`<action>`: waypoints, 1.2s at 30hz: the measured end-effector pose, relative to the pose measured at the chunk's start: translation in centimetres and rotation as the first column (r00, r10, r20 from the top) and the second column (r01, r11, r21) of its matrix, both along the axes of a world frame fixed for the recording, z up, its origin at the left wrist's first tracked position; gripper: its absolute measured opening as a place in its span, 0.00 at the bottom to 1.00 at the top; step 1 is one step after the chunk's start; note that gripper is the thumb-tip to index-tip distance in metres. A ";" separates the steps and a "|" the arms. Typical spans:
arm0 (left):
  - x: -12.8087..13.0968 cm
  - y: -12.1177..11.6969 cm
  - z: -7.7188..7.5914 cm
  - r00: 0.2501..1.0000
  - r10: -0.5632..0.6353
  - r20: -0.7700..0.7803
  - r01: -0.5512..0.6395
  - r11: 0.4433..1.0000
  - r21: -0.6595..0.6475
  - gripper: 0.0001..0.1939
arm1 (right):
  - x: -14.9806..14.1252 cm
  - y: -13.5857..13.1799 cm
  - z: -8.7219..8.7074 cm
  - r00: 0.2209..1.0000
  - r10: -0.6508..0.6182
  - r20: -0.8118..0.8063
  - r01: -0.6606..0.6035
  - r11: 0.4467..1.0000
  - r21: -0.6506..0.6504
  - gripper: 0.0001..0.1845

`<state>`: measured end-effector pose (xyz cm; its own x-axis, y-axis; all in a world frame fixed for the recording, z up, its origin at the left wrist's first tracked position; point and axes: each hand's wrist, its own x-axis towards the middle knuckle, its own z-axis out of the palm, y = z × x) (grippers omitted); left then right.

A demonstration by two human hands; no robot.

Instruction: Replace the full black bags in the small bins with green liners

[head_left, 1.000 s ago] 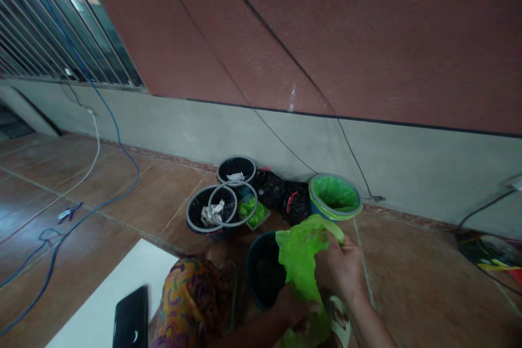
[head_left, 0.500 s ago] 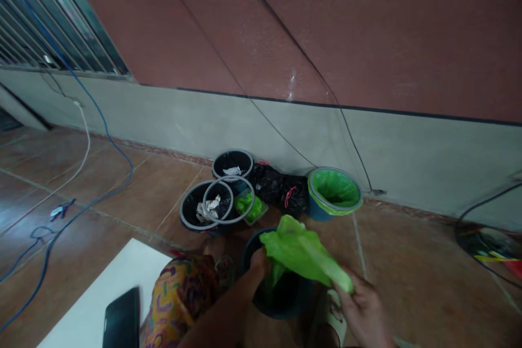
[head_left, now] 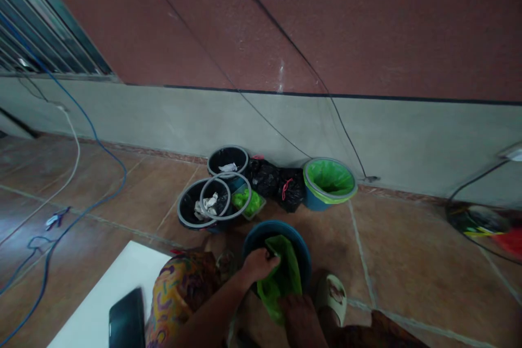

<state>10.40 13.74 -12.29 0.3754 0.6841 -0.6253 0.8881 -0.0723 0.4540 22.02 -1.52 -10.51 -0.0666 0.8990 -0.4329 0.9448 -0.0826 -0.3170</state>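
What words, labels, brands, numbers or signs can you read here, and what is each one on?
No readable text anywhere in this view.
Black phone: no brand or lettering I can read.
Green bag and blue bucket: no lettering shows.
Crumpled paper: too small to tell if anything is printed.
Patterned cloth: curly shapes, no readable letters.

The brown tile floor (head_left: 408,250) holds a blue bin (head_left: 304,250) and, near its wall edge, black bags (head_left: 263,176) and a green-lined bin (head_left: 320,201).
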 end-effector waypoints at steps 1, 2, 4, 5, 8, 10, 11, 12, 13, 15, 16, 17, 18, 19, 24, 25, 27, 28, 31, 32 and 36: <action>0.3 -1.0 -0.5 1.000 -0.009 -0.025 0.009 1.000 -0.004 0.26 | -0.2 -0.1 -0.2 1.000 -0.001 0.011 0.001 1.000 0.003 0.23; 0.5 -1.9 -0.9 0.999 -0.012 -0.042 0.011 1.000 -0.015 0.29 | -0.3 -0.3 -0.4 1.000 -0.002 0.022 0.002 1.000 0.010 0.22; 0.7 -3.5 -1.8 0.999 -0.015 -0.047 0.013 0.999 -0.044 0.30 | -0.3 -0.6 -0.9 0.999 0.003 0.034 -0.004 0.999 0.035 0.22; 0.7 -4.0 -2.1 0.999 -0.021 -0.039 0.019 0.998 -0.056 0.26 | -0.2 -0.8 -1.3 0.999 0.007 0.040 -0.009 0.999 0.048 0.22; 0.4 -3.8 -2.1 0.998 0.057 -0.013 -0.058 0.997 -0.053 0.12 | 0.5 -1.5 -2.8 0.994 -0.003 0.107 -0.006 0.996 0.085 0.24; -0.1 -2.5 -1.4 0.977 0.211 0.023 -0.211 0.977 0.025 0.14 | 1.0 -2.0 -4.1 0.984 -0.019 0.175 0.003 0.996 0.090 0.25; -0.6 -1.7 -0.9 0.951 0.306 0.049 -0.309 0.947 0.082 0.15 | 1.2 -2.3 -4.7 0.979 -0.032 0.203 0.014 0.996 0.085 0.26; -1.1 -0.9 -0.5 0.915 0.395 0.076 -0.402 0.904 0.142 0.15 | 1.3 -2.5 -5.2 0.974 -0.047 0.220 0.032 0.997 0.073 0.27; -1.8 -0.2 -0.1 0.879 0.467 0.100 -0.477 0.856 0.199 0.16 | 1.4 -2.7 -5.5 0.973 -0.071 0.221 0.060 0.996 0.060 0.29; -3.2 0.6 0.2 0.814 0.567 0.128 -0.578 0.768 0.276 0.16 | 1.3 -2.8 -5.6 0.976 -0.135 0.170 0.134 0.991 0.019 0.34; -3.8 0.7 0.2 0.792 0.596 0.134 -0.606 0.739 0.295 0.16 | 1.3 -2.6 -5.4 0.981 -0.160 0.112 0.163 0.987 -0.014 0.35; -4.3 0.4 0.0 0.781 0.608 0.140 -0.619 0.725 0.302 0.15 | 1.3 -2.3 -4.9 0.984 -0.173 0.039 0.175 0.983 -0.056 0.36; -4.7 0.0 -0.3 0.782 0.606 0.145 -0.619 0.726 0.299 0.13 | 1.5 -1.7 -4.3 0.983 -0.181 -0.033 0.177 0.979 -0.098 0.36; -5.0 -0.6 -0.7 0.788 0.597 0.149 -0.612 0.736 0.289 0.12 | 1.7 -0.8 -3.6 0.978 -0.189 -0.093 0.176 0.975 -0.133 0.33; -5.6 -3.5 -2.1 0.800 0.594 0.084 -0.595 0.771 0.227 0.09 | 4.3 6.1 -1.4 0.934 -0.355 -0.033 0.353 0.934 -0.050 0.25; -5.8 -3.7 -2.1 0.803 0.590 0.081 -0.593 0.779 0.204 0.09 | 4.7 7.5 -1.6 0.917 -0.398 0.000 0.398 0.917 -0.031 0.25; -6.1 -3.9 -1.9 0.817 0.570 0.086 -0.576 0.800 0.167 0.09 | 5.2 9.7 -2.8 0.897 -0.441 0.024 0.441 0.897 -0.022 0.26; -6.2 -3.8 -1.8 0.825 0.559 0.077 -0.564 0.809 0.164 0.09 | 5.3 10.5 -3.5 0.896 -0.444 0.007 0.444 0.895 -0.043 0.26; -6.4 -3.6 -1.7 0.852 0.523 0.029 -0.519 0.835 0.182 0.09 | 5.3 11.4 -5.6 0.905 -0.416 -0.090 0.404 0.906 -0.127 0.22; -6.5 -3.5 -1.8 0.863 0.505 0.027 -0.500 0.843 0.196 0.09 | 5.4 11.4 -6.0 0.905 -0.410 -0.112 0.393 0.908 -0.145 0.20; -6.5 -3.6 -2.7 0.881 0.465 0.082 -0.470 0.843 0.264 0.07 | 6.5 10.5 -6.7 0.893 -0.435 -0.116 0.424 0.899 -0.106 0.18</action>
<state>3.90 10.12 -14.99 -0.0241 0.9206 -0.3898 0.8410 0.2294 0.4900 28.55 9.03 -17.21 0.2564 0.8177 -0.5155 0.7610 -0.4996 -0.4139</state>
